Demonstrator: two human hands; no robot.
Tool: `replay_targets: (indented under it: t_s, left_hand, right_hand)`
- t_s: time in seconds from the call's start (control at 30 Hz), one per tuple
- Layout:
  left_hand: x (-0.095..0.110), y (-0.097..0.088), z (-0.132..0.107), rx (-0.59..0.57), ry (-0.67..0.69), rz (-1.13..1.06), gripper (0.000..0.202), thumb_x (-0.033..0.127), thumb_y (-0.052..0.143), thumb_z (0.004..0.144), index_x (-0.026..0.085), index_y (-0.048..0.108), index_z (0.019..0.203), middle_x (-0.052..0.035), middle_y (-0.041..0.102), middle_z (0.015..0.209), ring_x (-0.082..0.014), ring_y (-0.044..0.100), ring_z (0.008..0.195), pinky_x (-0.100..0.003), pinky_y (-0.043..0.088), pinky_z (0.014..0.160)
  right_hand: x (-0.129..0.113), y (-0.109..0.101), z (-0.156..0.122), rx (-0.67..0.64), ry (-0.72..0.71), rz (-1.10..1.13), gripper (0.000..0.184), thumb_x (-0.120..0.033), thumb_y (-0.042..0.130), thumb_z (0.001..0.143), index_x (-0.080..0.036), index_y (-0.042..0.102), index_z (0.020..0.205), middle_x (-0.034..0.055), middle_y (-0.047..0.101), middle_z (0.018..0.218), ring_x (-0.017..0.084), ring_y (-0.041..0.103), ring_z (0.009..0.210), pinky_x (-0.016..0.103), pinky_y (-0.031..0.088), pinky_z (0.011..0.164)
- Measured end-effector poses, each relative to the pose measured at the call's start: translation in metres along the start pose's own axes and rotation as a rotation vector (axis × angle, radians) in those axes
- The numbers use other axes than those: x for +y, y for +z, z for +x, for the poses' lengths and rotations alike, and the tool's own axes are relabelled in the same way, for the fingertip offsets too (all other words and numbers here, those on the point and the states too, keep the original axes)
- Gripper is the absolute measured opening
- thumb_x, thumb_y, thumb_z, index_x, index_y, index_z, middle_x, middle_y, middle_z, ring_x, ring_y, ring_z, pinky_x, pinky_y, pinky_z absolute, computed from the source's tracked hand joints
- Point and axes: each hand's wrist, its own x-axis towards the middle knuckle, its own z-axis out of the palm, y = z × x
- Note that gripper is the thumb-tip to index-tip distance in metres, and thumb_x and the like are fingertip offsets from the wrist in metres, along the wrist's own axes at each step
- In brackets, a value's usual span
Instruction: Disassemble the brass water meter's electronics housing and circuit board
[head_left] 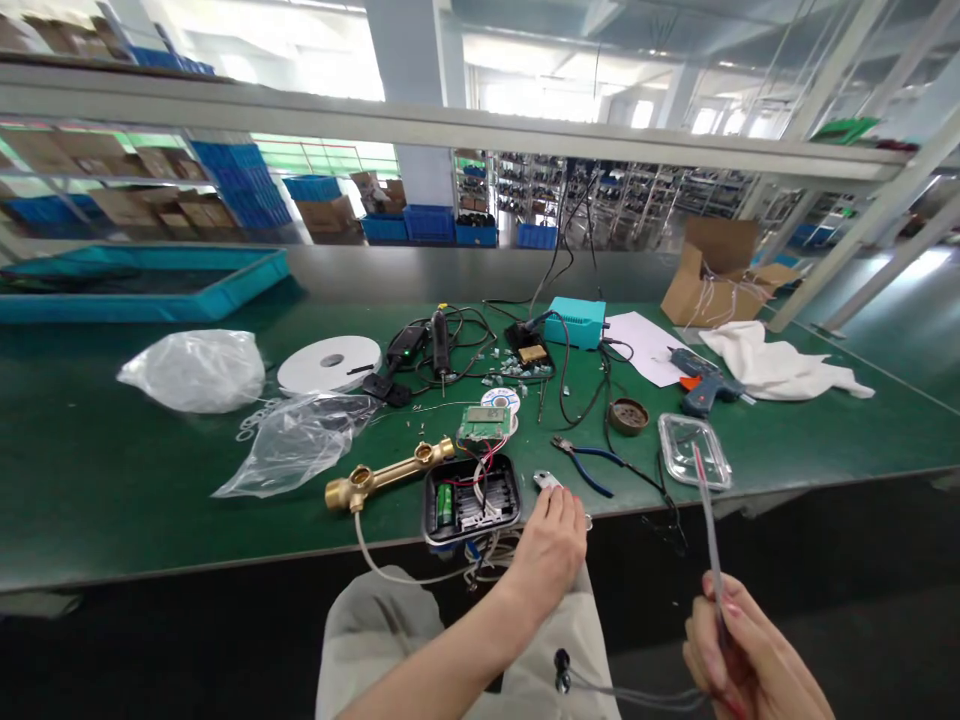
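Observation:
My left hand [551,545] reaches to the front edge of the green table [112,480]. Its fingers are curled together over a small silver metal piece [545,481] that pokes out past the fingertips. Just left of it lies an open black housing [471,500] with green batteries and red and black wires, beside a brass valve body [386,475]. My right hand [742,650] is low at the right, closed on a thin grey wire [709,520] that rises in front of a clear plastic lid [694,450]. The wire also trails left to a small black end [561,665].
Blue-handled pliers [581,460], a green circuit board [485,422], a round brown tin [628,415], a blue glue gun [701,385], a white cloth [780,365], a teal soldering station [576,322] and tangled cables crowd the middle. Plastic bags [195,370] and a white disc [328,365] lie left.

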Motion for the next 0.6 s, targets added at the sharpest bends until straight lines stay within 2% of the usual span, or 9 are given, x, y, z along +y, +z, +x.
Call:
replay_targets:
  t_s: [0.07,0.13,0.23,0.3,0.37,0.47,0.6]
  left_hand:
    - [-0.004,-0.023,-0.004,0.044,-0.019,-0.092,0.028,0.012,0.04,0.091,0.006,0.058,0.111,-0.0183,0.062,0.112,-0.0275,0.057,0.108,-0.042,0.044,0.095]
    - [-0.01,-0.046,-0.008,0.129,-0.182,-0.383,0.027,0.024,0.038,0.095,0.014,0.062,0.094,-0.0112,0.068,0.088,-0.0231,0.063,0.087,-0.036,0.049,0.08]
    - [-0.02,-0.068,-0.015,0.187,-0.536,-1.06,0.037,0.047,0.038,0.094,0.016,0.057,0.082,-0.0043,0.064,0.064,-0.0165,0.063,0.058,-0.026,0.048,0.057]
    - [-0.026,-0.072,-0.019,0.171,-0.711,-1.52,0.041,0.056,0.046,0.087,0.016,0.052,0.084,-0.0033,0.064,0.061,-0.0164,0.064,0.055,-0.024,0.049,0.053]
    - [-0.032,-0.071,-0.023,0.179,-0.794,-1.836,0.043,0.054,0.063,0.076,0.014,0.052,0.089,-0.0041,0.067,0.067,-0.0159,0.066,0.06,-0.023,0.051,0.058]
    - [-0.038,-0.068,-0.032,0.247,-0.818,-1.969,0.042,0.039,0.079,0.064,0.012,0.054,0.085,-0.0032,0.067,0.069,-0.0097,0.062,0.058,-0.018,0.05,0.061]
    - [-0.042,-0.071,-0.044,0.348,-0.829,-1.822,0.034,0.035,0.077,0.064,0.012,0.055,0.075,-0.0001,0.062,0.063,-0.0082,0.056,0.051,-0.018,0.047,0.052]
  right_hand:
    - [-0.002,0.012,0.0,-0.018,0.025,-0.115,0.033,-0.05,0.059,0.079,-0.019,0.049,0.085,-0.0047,0.047,0.049,0.003,0.029,0.038,0.018,0.017,0.039]
    - [-0.001,0.023,-0.001,-0.036,0.044,-0.211,0.037,-0.053,0.06,0.079,-0.018,0.048,0.083,-0.004,0.05,0.05,0.002,0.026,0.037,0.018,0.012,0.04]
    - [0.004,0.037,-0.001,-0.091,0.054,-0.286,0.042,-0.056,0.06,0.077,-0.017,0.047,0.083,-0.003,0.054,0.048,0.0,0.024,0.036,0.019,0.008,0.042]
    - [0.009,0.044,0.0,-0.175,0.076,-0.329,0.045,-0.06,0.057,0.077,-0.016,0.047,0.082,-0.0015,0.056,0.048,0.0,0.024,0.034,0.018,0.007,0.04]
    - [0.013,0.05,0.001,-0.242,0.097,-0.368,0.047,-0.062,0.055,0.077,-0.016,0.047,0.081,-0.0001,0.058,0.05,0.0,0.024,0.033,0.018,0.008,0.038]
    - [0.015,0.062,-0.002,-0.239,0.093,-0.395,0.046,-0.061,0.057,0.076,-0.017,0.046,0.081,-0.0006,0.057,0.05,0.0,0.024,0.034,0.017,0.01,0.037]
    - [0.014,0.078,-0.01,-0.237,0.082,-0.413,0.044,-0.059,0.061,0.074,-0.019,0.044,0.083,-0.0033,0.054,0.047,0.001,0.025,0.035,0.017,0.013,0.038]
